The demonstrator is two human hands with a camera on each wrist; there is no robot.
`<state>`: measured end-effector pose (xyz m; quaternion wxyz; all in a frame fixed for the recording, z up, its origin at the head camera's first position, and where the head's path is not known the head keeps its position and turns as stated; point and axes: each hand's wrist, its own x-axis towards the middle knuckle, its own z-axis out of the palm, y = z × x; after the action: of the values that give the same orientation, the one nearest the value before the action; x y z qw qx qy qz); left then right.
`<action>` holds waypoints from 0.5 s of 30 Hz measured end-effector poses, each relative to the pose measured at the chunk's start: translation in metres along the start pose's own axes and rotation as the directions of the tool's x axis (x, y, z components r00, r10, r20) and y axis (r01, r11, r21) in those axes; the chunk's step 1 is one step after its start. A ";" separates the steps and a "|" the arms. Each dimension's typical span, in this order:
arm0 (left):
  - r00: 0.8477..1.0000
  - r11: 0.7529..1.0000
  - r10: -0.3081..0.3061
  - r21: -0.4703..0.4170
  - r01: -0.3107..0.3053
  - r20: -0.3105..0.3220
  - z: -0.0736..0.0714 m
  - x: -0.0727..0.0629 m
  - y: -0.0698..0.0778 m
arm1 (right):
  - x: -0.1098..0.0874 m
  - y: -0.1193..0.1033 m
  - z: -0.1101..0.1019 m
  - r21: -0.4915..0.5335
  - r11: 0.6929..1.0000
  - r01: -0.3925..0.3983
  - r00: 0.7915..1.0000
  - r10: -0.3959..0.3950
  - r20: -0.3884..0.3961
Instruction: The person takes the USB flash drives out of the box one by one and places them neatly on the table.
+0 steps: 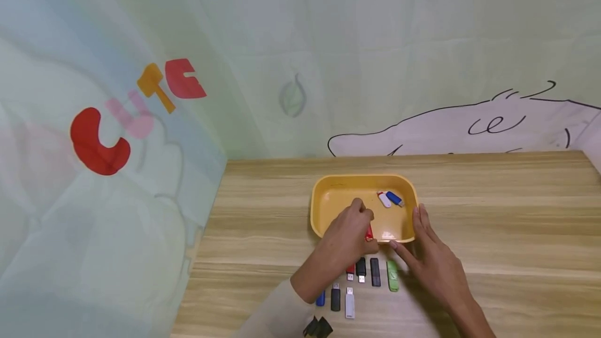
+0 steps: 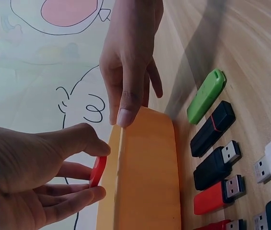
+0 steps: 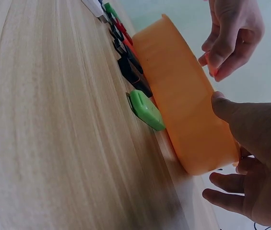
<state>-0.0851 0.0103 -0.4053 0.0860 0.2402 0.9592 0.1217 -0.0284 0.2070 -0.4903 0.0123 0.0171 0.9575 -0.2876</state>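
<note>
Over the front part of a yellow plastic tray point(image 1: 323, 213), my left hand point(image 1: 345, 233) pinches a red USB stick point(image 2: 98, 170) between thumb and fingers; part of the stick is hidden. My right hand point(image 1: 439, 270) holds the tray's front right corner, its thumb on the front rim and its fingers along the right side. Inside the tray lie a white-and-red USB stick point(image 1: 384, 200) and a blue USB stick point(image 1: 395, 198), side by side.
Before the tray, USB sticks lie in two rows on the wooden table point(image 1: 516, 223). Among them are a green one point(image 1: 392, 276), several black ones, red ones and a light grey one point(image 1: 349, 304). A printed curtain point(image 1: 263, 67) hangs behind and to the left.
</note>
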 end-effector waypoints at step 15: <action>0.997 0.997 0.065 -0.042 -0.066 -0.029 0.000 -0.012 -0.001 | 0.001 0.003 -0.001 0.014 1.000 0.010 1.000 -0.010 -0.005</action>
<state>-0.0751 0.0039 -0.4047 0.0739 0.2679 0.9491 0.1483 -0.0290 0.2096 -0.4910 0.0082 0.0130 0.9555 -0.2946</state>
